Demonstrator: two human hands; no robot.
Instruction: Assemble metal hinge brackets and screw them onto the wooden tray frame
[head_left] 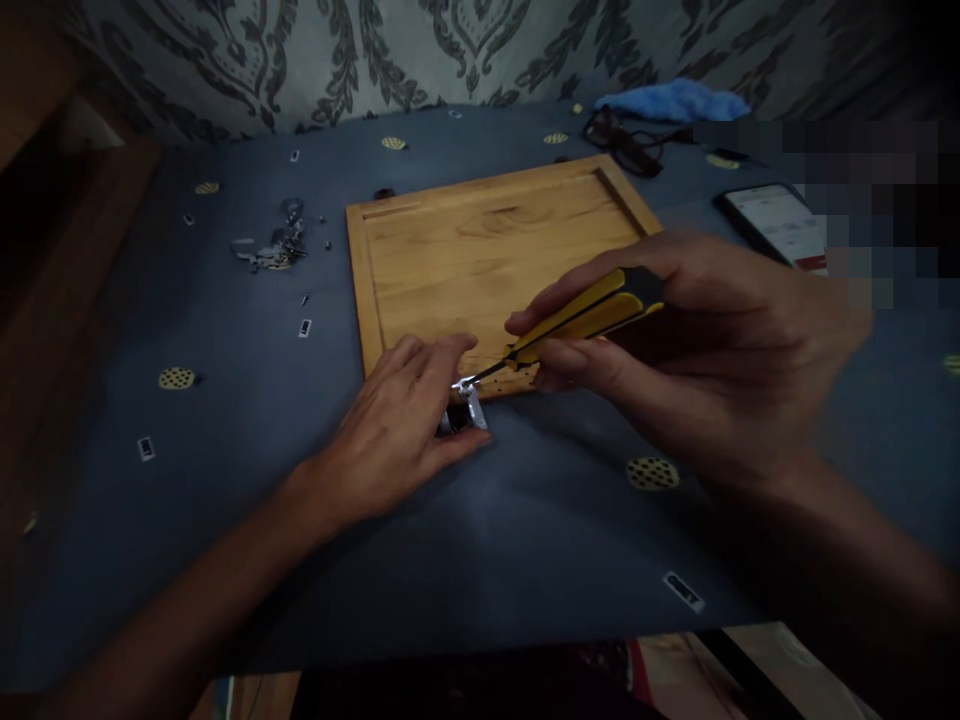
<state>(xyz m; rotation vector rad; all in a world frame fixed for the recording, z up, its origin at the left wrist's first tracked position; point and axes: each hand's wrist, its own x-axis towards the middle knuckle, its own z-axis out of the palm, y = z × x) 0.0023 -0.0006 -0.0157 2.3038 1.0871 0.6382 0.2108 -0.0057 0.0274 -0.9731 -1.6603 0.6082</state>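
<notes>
A framed wooden panel [450, 270], perhaps a cabinet door, lies flat on the blue patterned cloth. At its near edge sits a shiny metal hinge [474, 408], partly covered by fingers. My left hand [394, 415] grips this hinge, thumb on the near side and fingers over the panel edge. A yellow and black screwdriver [589, 315] is held by its handle in my right hand [727, 350]. It slants down to the left, with its tip at the hinge. Whether a screw is under the tip cannot be made out.
Several metal hardware pieces [277, 245] are heaped left of the panel, with a loose screw [304, 299] nearby. Eyeglasses [634, 150] and a blue cloth [675, 101] lie at the back right. A lit phone [780, 220] rests on the right. Behind the table is a patterned wall [405, 60].
</notes>
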